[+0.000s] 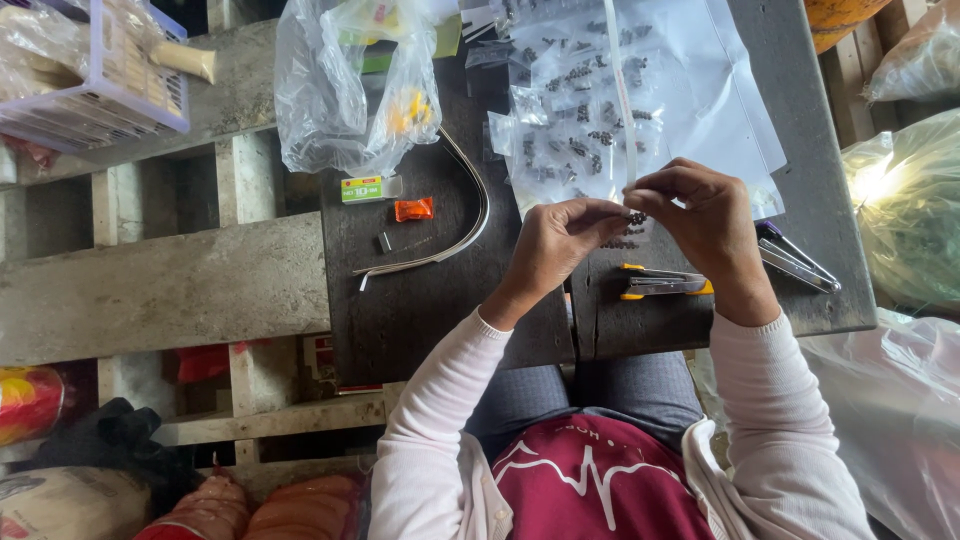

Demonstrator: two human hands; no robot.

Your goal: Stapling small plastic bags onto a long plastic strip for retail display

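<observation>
Pinching a small dark piece [636, 217], both hands [560, 245] [705, 220] were held fingertips together above the stapler [665, 285], for close work.

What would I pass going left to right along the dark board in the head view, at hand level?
Small green box → orange packet → curved pale strip → left hand → right hand → metal tool.

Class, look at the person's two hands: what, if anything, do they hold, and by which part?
Both hands, left hand and right hand, pinch a small clear packet of dark bits between the fingertips at its lower end; a clear strip runs up from it.
</observation>
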